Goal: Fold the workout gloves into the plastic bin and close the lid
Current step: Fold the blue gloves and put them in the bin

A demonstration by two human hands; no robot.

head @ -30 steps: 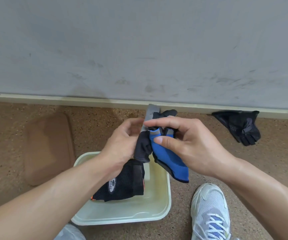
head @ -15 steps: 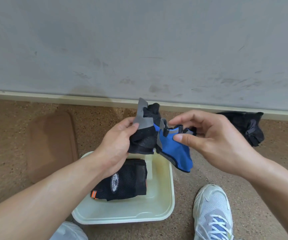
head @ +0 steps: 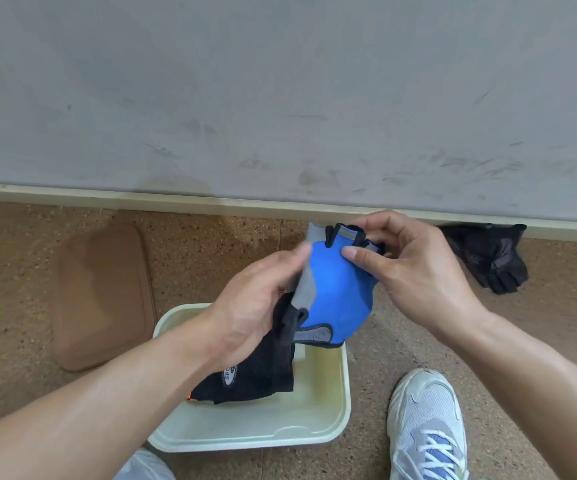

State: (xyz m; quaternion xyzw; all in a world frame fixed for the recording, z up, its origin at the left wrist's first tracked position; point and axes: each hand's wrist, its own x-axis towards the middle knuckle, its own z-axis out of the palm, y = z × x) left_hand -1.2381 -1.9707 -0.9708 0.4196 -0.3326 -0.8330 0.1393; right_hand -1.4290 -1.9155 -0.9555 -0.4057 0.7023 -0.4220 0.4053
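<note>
My left hand [head: 255, 306] and right hand [head: 415, 268] hold blue glove [head: 339, 292] in fingers | black glove [head: 255, 375] in bin [head: 332, 410] at 6 o'clock | lid [head: 101, 296] at 9 o'clock

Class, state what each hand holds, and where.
Both hands hold the blue-and-grey fingerless glove: left hand at its grey side edge, right hand pinching its finger end.

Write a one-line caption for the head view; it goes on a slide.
Both hands hold a blue glove above the open plastic bin, where a black mesh glove already lies.
</note>
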